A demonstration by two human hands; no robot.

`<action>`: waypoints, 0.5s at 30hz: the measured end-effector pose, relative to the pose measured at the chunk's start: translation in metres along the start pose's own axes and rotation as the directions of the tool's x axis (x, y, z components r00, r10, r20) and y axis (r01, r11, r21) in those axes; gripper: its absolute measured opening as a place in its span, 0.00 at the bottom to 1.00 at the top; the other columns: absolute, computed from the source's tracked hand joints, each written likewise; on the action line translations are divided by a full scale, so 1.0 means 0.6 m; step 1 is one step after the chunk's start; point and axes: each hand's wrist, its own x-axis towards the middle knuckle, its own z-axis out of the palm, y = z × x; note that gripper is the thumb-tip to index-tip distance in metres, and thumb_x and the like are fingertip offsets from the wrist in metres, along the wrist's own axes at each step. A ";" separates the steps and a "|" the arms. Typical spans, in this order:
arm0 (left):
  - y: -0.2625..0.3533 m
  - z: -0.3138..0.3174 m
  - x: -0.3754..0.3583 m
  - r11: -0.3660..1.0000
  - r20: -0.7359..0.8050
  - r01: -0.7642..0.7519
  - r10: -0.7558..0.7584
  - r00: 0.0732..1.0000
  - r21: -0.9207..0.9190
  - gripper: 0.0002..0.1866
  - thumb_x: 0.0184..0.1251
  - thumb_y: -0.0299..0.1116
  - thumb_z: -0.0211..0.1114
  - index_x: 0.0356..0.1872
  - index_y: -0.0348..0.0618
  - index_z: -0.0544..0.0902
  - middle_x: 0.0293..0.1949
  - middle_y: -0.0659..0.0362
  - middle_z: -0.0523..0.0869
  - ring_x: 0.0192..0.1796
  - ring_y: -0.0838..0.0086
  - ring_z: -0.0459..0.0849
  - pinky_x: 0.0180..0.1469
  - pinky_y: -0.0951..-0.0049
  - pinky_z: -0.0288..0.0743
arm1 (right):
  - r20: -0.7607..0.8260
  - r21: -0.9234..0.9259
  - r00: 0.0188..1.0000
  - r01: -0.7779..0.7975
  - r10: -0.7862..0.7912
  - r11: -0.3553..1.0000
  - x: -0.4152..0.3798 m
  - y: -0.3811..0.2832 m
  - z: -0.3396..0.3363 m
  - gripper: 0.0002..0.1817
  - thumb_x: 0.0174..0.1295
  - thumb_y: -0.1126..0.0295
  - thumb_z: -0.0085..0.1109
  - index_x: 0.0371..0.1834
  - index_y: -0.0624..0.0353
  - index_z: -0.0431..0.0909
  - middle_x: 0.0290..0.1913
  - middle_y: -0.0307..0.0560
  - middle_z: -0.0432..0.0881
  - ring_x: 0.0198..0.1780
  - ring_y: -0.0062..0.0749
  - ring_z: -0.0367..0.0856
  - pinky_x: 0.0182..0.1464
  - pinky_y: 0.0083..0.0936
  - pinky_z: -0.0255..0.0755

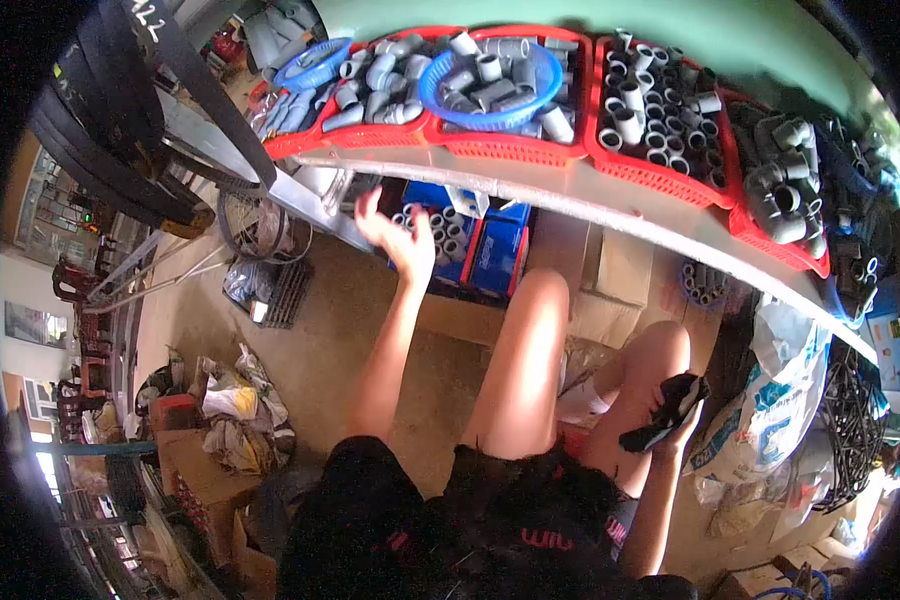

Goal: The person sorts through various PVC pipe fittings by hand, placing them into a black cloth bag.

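Note:
My left hand [402,240] is raised in front of the shelf edge, its fingers apart and nothing in them. Right behind it, under the shelf, a blue box [497,246] stands beside a group of grey pipe fittings [450,238]. My right hand [684,428] is beside my right knee, closed around a crumpled black cloth [660,420] with a lighter grey patch. Its exact kind I cannot tell. The palm and some fingers are hidden behind it.
Red baskets [530,150] of grey pipe fittings line the shelf [570,190]. A blue basket [490,118] of fittings rests on top. White sacks [770,400] and coiled black tubing [850,430] stand at right. Black straps [110,120] hang at upper left; cardboard boxes [210,465] sit lower left.

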 end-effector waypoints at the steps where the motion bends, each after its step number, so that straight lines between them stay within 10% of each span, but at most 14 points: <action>1: 0.047 0.003 0.036 0.993 0.058 -0.089 0.084 0.995 0.081 0.29 0.45 0.26 0.61 0.53 0.34 0.63 0.52 0.47 0.62 0.57 0.57 0.60 0.60 0.60 0.51 | -0.057 -0.039 0.997 0.050 -0.053 0.998 -0.002 0.000 0.009 0.23 0.60 0.48 0.38 0.52 0.51 0.63 0.26 0.48 0.72 0.21 0.33 0.72 0.20 0.24 0.69; 6: 0.113 0.111 0.193 0.942 0.359 -0.141 0.251 0.899 -0.306 0.19 0.46 0.24 0.58 0.45 0.39 0.71 0.45 0.48 0.72 0.53 0.56 0.70 0.56 0.61 0.60 | -0.037 -0.378 0.966 0.225 -0.258 0.898 -0.007 -0.003 0.009 0.20 0.63 0.61 0.39 0.53 0.64 0.62 0.34 0.50 0.77 0.24 0.33 0.78 0.23 0.24 0.76; 11: 0.100 0.236 0.291 0.966 0.393 -0.219 0.256 0.883 -0.136 0.23 0.50 0.34 0.59 0.49 0.37 0.70 0.47 0.43 0.73 0.49 0.51 0.73 0.52 0.60 0.66 | -0.035 -0.438 0.951 0.261 -0.306 0.861 -0.009 -0.012 0.018 0.21 0.62 0.56 0.40 0.50 0.62 0.65 0.30 0.49 0.76 0.22 0.33 0.76 0.23 0.24 0.75; 15: 0.041 0.299 0.312 1.000 0.746 0.006 -0.016 0.666 0.016 0.19 0.50 0.34 0.59 0.43 0.35 0.75 0.42 0.44 0.78 0.45 0.61 0.78 0.48 0.68 0.70 | -0.069 -0.230 0.971 0.209 -0.230 0.951 -0.007 -0.009 0.000 0.22 0.62 0.54 0.40 0.50 0.61 0.65 0.31 0.48 0.75 0.24 0.33 0.77 0.23 0.26 0.75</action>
